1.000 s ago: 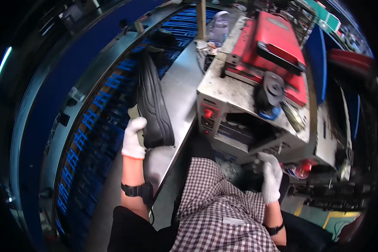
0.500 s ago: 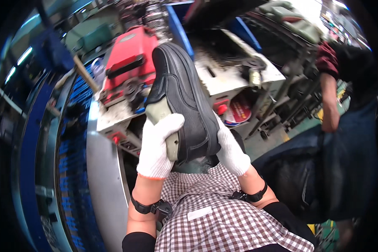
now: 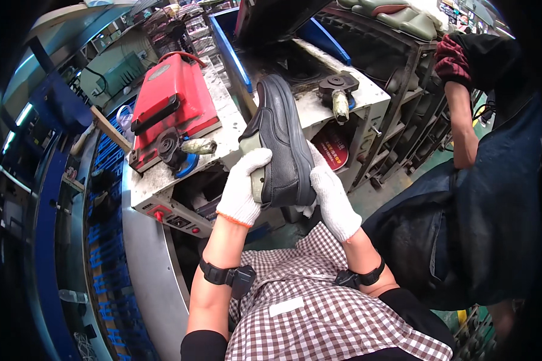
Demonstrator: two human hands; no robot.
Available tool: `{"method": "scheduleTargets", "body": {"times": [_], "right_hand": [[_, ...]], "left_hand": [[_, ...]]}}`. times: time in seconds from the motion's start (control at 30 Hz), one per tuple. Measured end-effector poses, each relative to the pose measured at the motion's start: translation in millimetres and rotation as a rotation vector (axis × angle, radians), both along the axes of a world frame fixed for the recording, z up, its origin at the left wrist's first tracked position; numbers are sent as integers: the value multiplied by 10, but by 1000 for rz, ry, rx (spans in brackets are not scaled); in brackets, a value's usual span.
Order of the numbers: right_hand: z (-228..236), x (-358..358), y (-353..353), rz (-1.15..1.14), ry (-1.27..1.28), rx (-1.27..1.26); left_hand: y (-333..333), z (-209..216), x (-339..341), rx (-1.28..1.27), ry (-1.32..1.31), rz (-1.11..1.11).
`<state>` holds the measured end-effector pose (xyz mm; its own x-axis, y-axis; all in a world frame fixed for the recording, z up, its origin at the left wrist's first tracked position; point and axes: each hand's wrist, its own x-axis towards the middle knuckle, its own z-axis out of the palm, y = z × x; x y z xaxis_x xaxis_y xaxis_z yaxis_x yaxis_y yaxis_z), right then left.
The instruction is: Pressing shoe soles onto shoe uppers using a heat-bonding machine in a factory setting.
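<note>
Black shoe (image 3: 278,135) held up, right of the red machine (image 3: 186,93), my left hand (image 3: 242,186) gripping at its pale last (image 3: 250,143), my right hand (image 3: 333,195) at its sole (image 3: 302,162); I judge it stiff, weighty, best held heel-end.

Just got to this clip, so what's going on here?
A person in white knit gloves holds up a black shoe with both hands, toe pointing away. The left hand grips the side where an olive-green form shows inside the shoe's opening; the right hand holds the sole side near the heel. Ahead to the left, a red machine with a black handle sits on a stained white bench. Another person stands at the right.
</note>
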<state>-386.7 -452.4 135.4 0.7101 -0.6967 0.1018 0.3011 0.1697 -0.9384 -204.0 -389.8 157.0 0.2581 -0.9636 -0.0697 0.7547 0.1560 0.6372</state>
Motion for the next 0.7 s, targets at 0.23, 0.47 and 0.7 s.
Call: {"method": "scheduleTargets", "body": {"times": [0.23,0.47,0.7], "right_hand": [[-144,97,-25,-15,-54,-110],[-21,60,1,69,99,51],[0,146,39,15,45,-60]], "left_hand": [[76,-19,36,14,3,9],[137,38,14,85,46,42],[135,7,48,81,49,53]]}}
